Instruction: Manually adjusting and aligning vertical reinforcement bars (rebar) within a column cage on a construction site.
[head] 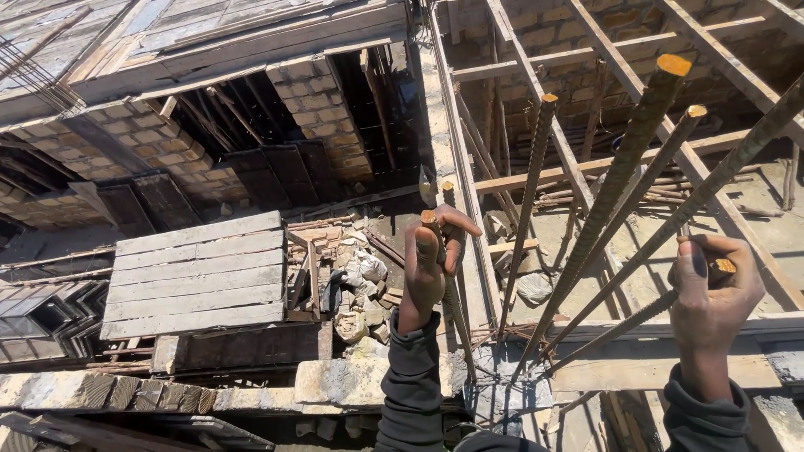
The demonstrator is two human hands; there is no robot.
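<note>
Rebar tops (430,219) inside each grip — left hand (429,264), right hand (712,289)

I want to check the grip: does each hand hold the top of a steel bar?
Yes, the left hand is closed round the top of one rebar, and the right hand grips the top of another bar.
</note>
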